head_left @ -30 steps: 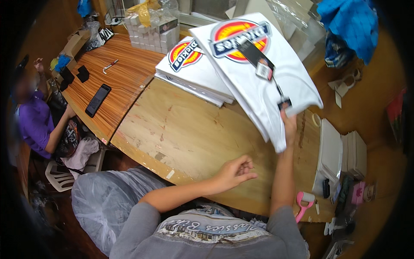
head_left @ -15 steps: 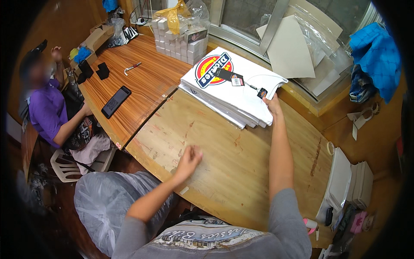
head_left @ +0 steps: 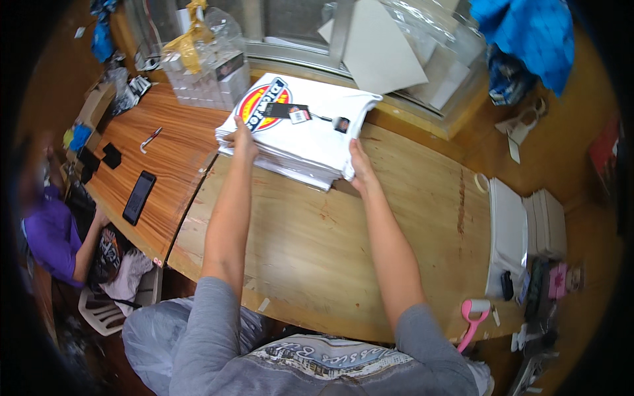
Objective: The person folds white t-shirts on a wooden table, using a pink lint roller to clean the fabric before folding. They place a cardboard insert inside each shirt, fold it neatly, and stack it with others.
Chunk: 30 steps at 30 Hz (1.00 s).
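Observation:
A stack of folded white T-shirts [head_left: 310, 142] lies at the far side of the table, its top one bearing a red, yellow and blue print. Across that print rests a black hang tag [head_left: 281, 110] with a small white label and a dark cord end. My left hand [head_left: 243, 140] grips the stack's near left edge, its lower fingers partly hidden. On the opposite side, my right hand [head_left: 360, 166] holds the near right edge, thumb up and the other fingers mostly under or behind the fabric.
White boxes [head_left: 205, 86] in plastic stand at the back left. A phone [head_left: 139, 198] and a pen [head_left: 151, 140] lie on the striped tabletop. Flat white packs [head_left: 507, 231] and a pink lint roller [head_left: 472, 320] are at the right. A person in purple [head_left: 53, 234] sits at the left.
My left hand has moved from above the bare wood up to the stack's left edge. My right hand has slid lower on its right edge. The view has shifted rightward.

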Tool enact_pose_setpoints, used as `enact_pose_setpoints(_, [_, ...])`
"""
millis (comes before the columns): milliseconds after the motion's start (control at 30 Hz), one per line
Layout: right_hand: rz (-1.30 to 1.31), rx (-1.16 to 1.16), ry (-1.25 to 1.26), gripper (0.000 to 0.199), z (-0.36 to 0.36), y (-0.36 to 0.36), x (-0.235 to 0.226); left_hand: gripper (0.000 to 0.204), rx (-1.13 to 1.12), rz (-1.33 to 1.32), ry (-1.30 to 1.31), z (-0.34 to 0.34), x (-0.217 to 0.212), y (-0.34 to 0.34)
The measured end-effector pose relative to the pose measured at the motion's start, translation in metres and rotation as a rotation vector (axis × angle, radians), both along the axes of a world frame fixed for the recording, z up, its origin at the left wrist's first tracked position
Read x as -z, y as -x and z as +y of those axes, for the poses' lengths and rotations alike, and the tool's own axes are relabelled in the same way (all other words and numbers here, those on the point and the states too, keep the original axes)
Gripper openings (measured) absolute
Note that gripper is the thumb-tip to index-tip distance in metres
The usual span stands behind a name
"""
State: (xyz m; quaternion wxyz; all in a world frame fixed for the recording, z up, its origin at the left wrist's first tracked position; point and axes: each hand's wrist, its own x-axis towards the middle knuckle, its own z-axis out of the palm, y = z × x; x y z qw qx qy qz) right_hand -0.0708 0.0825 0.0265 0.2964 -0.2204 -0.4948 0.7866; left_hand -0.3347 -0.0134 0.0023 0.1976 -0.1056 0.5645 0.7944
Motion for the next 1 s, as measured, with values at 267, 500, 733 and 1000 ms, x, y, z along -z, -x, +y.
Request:
enact_pose_setpoints(267, [-0.436, 0.327, -0.578, 0.057, -0.042, -0.139, 0.004, 0.086, 0.017, 0.094, -0.104, -0.012, 0.002, -0.136])
enact_pose_setpoints(500, [-1.2, 0.939, -1.003, 0.045, -0.141, -0.392, -0.003, 0.089, 0.05, -0.059, 0.297, 0.031, -0.032, -0.177])
enact_pose_setpoints(733, [-1.89, 1.07, -0.681, 0.053, -0.231, -0.519, 0.018, 0.103, -0.002, 0.034, 0.122, 0.014, -0.029, -0.225])
enact_pose_setpoints(1000, [-1.482, 1.063, -0.904, 0.035, -0.221, -0.525, 0.055, 0.103, 0.516, 0.218, -0.217, -0.022, -0.025, -0.337])
